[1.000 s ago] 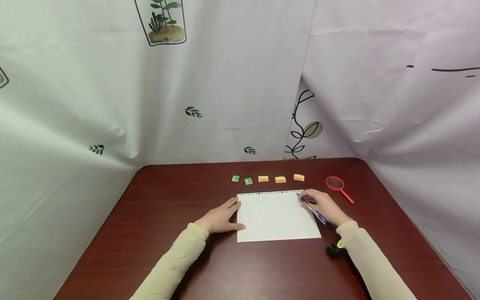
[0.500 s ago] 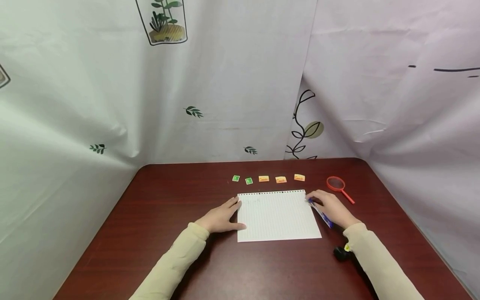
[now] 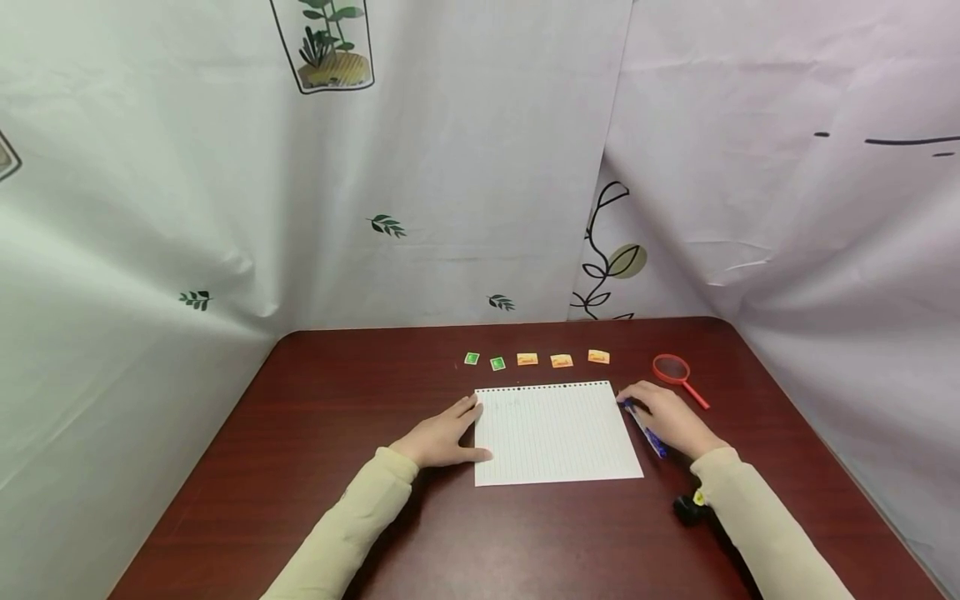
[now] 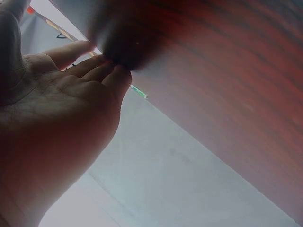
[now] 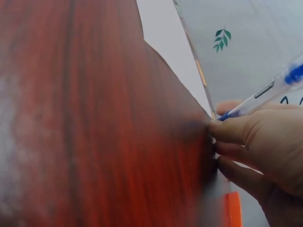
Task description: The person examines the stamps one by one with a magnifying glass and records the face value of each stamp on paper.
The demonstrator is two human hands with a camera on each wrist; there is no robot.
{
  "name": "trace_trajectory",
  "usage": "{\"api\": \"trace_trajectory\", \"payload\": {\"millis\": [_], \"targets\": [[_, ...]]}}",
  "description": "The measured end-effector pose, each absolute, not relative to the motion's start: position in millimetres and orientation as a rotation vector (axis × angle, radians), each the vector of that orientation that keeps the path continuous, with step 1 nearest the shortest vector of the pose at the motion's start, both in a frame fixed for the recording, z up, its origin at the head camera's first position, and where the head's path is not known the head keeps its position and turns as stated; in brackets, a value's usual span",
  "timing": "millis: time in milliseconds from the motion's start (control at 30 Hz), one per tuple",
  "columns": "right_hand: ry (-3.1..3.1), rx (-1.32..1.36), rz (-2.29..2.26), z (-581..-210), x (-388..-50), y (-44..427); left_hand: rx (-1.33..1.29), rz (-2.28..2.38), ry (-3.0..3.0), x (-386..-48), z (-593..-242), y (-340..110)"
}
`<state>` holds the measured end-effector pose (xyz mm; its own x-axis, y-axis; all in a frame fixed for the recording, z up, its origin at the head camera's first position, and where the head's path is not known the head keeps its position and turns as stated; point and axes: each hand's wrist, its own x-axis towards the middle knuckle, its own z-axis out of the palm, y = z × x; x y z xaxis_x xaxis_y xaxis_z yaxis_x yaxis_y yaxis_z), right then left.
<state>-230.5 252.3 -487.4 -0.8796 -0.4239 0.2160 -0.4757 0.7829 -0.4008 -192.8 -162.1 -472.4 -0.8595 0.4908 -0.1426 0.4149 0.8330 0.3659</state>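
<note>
My left hand [image 3: 442, 437] rests at the left edge of a lined, hole-punched sheet of paper [image 3: 558, 437], its thumb lying on the sheet. Its fingers look straight in the head view; the left wrist view shows the palm of the hand [image 4: 66, 99] with fingertips toward the table. Just off the sheet's right edge, my right hand [image 3: 671, 417] holds a blue pen [image 3: 651, 437] slanting back toward the wrist. In the right wrist view, thumb and forefinger pinch the clear-barrelled pen [image 5: 265, 92] near its tip. Faint marks show near the sheet's upper left.
Beyond the paper lie two small green cards [image 3: 497, 363] and several orange ones [image 3: 561, 361] in a row. A red magnifying glass [image 3: 672, 368] is right of them. A black object [image 3: 687, 510] is by the right sleeve. Printed cloth [image 3: 450, 167] hangs around the table.
My right hand has moved right with the pen, from over the sheet's upper right corner to just past its edge. The left hand and the paper stay in place.
</note>
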Motion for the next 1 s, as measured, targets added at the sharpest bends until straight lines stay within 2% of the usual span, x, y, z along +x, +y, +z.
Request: {"api": "trace_trajectory", "payload": {"millis": [1000], "targets": [[-2.848,0.715,0.665,-487.3,-226.5,245.5,0.707,0.494,2.791,-192.1,-473.1,-162.5]]}}
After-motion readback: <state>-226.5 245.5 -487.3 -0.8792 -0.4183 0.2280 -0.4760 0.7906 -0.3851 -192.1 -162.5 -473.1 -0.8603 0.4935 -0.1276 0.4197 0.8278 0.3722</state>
